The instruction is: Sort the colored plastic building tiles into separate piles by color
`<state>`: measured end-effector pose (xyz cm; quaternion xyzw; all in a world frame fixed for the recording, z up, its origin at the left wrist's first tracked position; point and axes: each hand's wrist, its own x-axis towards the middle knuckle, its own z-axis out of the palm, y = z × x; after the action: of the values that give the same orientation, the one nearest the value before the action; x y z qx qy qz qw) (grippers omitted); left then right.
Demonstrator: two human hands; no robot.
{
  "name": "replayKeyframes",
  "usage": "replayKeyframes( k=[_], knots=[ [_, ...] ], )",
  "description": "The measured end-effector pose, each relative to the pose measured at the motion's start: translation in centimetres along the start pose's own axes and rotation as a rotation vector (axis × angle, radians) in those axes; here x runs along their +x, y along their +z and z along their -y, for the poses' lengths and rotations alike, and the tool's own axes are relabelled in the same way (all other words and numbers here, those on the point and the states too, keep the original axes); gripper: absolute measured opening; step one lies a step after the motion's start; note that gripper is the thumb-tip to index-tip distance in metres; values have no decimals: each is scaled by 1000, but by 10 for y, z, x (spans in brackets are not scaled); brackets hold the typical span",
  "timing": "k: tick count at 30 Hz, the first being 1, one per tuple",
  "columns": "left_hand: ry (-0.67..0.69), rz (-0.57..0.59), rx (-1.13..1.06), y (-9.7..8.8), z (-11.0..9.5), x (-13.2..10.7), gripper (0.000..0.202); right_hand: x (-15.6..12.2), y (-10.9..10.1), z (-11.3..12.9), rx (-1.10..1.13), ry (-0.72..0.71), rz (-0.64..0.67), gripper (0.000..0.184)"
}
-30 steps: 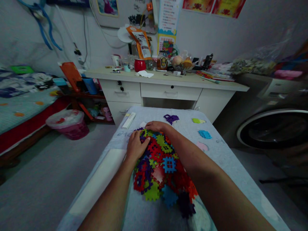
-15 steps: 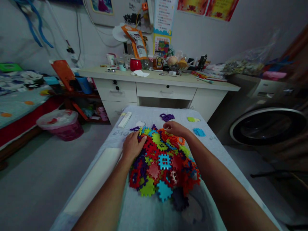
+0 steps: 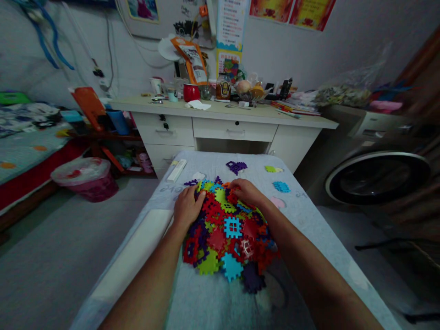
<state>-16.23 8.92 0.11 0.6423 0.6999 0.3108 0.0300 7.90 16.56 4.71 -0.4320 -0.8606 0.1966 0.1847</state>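
Note:
A heap of flat, notched interlocking plastic pieces lies on the cloth-covered table, in red, blue, green, purple and orange. On top shows a blue window-shaped piece (image 3: 233, 228); a solid blue piece (image 3: 231, 267) and a dark purple piece (image 3: 253, 277) lie at the near edge. My left hand (image 3: 187, 207) rests against the heap's left side, thumb apart from the fingers, holding nothing visible. At the far right of the heap, my right hand (image 3: 248, 192) has its fingers bent round red interlocking pieces (image 3: 233, 196); its fingertips are partly hidden.
Beyond the heap lie purple pieces (image 3: 236, 167), a green piece (image 3: 271, 169) and a blue piece (image 3: 281, 186). A white strip-shaped box (image 3: 177, 171) sits at the far left. A cluttered desk (image 3: 213, 110) stands behind, a washing machine (image 3: 374, 151) to the right.
My right hand has shifted slightly left and inward, its fingers now lower on the red pieces. The orange piece by its wrist is no longer visible. My left hand stays by the heap.

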Motion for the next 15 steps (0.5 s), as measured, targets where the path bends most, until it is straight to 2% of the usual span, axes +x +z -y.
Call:
replayKeyframes(
  k=[4, 8, 11, 15],
  knots=[
    [-12, -8, 4, 0, -1, -1, 50, -9, 1, 1, 123, -31, -95, 18],
    [-12, -11, 1, 1, 0, 0, 50, -23, -8, 1, 355, 3, -219, 6],
    [-13, 1, 7, 1, 1, 0, 51, -41, -24, -9, 457, 94, -322, 12],
    [-21, 23, 9, 1, 2, 1, 53, -76, -49, -42, 402, 289, -498, 18]
  ],
)
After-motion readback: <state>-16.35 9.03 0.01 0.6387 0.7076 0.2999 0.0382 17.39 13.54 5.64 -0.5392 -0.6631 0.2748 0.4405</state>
